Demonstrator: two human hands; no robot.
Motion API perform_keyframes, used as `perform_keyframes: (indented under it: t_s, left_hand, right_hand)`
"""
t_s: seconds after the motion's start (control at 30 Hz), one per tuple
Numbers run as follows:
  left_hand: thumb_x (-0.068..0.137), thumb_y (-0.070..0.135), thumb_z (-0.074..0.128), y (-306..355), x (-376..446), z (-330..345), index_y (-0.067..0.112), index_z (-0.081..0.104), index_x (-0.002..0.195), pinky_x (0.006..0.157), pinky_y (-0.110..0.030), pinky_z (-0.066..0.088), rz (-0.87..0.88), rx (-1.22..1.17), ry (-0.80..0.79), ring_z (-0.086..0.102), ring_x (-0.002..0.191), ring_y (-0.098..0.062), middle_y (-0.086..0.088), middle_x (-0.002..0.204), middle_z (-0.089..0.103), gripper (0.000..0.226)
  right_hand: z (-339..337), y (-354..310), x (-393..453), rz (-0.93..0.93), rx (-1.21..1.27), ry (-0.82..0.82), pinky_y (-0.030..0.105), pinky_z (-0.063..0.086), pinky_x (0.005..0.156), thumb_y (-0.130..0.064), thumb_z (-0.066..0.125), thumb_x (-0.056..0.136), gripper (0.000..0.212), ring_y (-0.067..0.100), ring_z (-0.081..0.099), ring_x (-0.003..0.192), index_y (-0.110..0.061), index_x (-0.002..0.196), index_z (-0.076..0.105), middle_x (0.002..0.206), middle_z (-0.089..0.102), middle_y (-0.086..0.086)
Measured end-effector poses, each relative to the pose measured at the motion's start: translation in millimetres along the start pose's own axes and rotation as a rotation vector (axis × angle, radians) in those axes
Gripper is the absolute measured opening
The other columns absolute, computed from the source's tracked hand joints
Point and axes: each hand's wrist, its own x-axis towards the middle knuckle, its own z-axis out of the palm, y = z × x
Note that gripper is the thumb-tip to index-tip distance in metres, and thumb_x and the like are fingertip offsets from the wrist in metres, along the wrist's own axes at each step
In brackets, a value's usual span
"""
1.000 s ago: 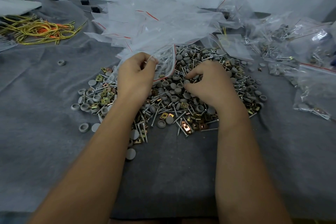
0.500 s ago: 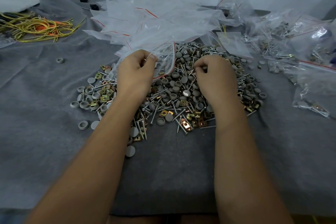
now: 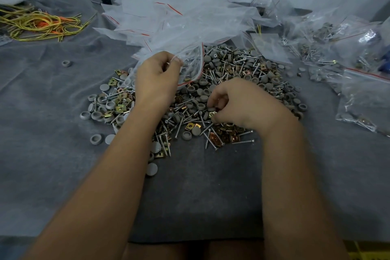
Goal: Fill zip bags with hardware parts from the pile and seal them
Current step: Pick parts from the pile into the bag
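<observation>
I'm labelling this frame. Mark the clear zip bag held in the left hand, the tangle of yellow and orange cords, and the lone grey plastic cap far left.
Clear zip bag (image 3: 191,65), head view, front panel.
Yellow and orange cords (image 3: 42,24), head view, tangle's middle.
Lone grey plastic cap (image 3: 66,63), head view, rim.

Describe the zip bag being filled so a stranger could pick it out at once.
Find the pile of screws, grey caps and brass clips mid-table. At its far-left edge, the left hand pinches one clear red-striped zip bag. Unlike the heaped empty bags behind, it is held and already contains parts.
</observation>
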Motion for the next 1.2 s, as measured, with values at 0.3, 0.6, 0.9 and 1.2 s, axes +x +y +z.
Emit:
perform_keyframes:
  t_s: [0.3, 0.6, 0.9, 1.2]
  left_hand:
    - [0.097, 0.025, 0.051, 1.3, -0.8, -0.9, 0.012, 0.067, 0.088, 0.040, -0.020, 0.033, 0.000, -0.011, 0.005, 0.033, 0.034, -0.003, 0.015, 0.037, 0.039, 0.023]
    - [0.098, 0.022, 0.051, 0.2, -0.2, 0.1, 0.006, 0.067, 0.091, 0.036, -0.012, 0.026, 0.007, -0.036, 0.009, 0.034, 0.033, -0.003, 0.015, 0.037, 0.037, 0.024]
    - [0.097, 0.021, 0.051, -0.7, 0.6, -1.2, 0.007, 0.067, 0.090, 0.036, -0.011, 0.025, 0.003, -0.038, 0.003, 0.035, 0.034, -0.003, 0.016, 0.036, 0.037, 0.023]
    - [0.097, 0.024, 0.052, -0.7, 0.4, -0.4, 0.009, 0.068, 0.089, 0.040, -0.019, 0.024, 0.005, -0.022, -0.007, 0.032, 0.037, -0.003, 0.015, 0.038, 0.038, 0.023]
  right_hand:
    - [14.1, 7.6, 4.1, -0.066, -0.121, 0.109, 0.017, 0.037, 0.060, -0.010, 0.070, 0.085, 0.034, 0.007, 0.047, 0.074, -0.036, 0.107, 0.073, 0.074, 0.038, -0.022]
    - [19.1, 9.0, 1.0, -0.110, -0.220, 0.251, 0.038, 0.052, 0.075, -0.019, 0.069, 0.086, 0.017, 0.019, 0.055, 0.087, -0.033, 0.085, 0.059, 0.098, 0.045, -0.006]
    - [19.4, 10.0, -0.6, -0.053, -0.323, 0.321, 0.029, 0.035, 0.061, -0.026, 0.067, 0.088, 0.009, 0.016, 0.046, 0.080, -0.034, 0.091, 0.064, 0.091, 0.038, -0.006]
    - [14.8, 6.9, 0.4, -0.070, -0.156, 0.281, 0.028, 0.045, 0.060, -0.017, 0.069, 0.076, 0.015, 0.016, 0.057, 0.069, -0.025, 0.071, 0.058, 0.071, 0.055, -0.009]
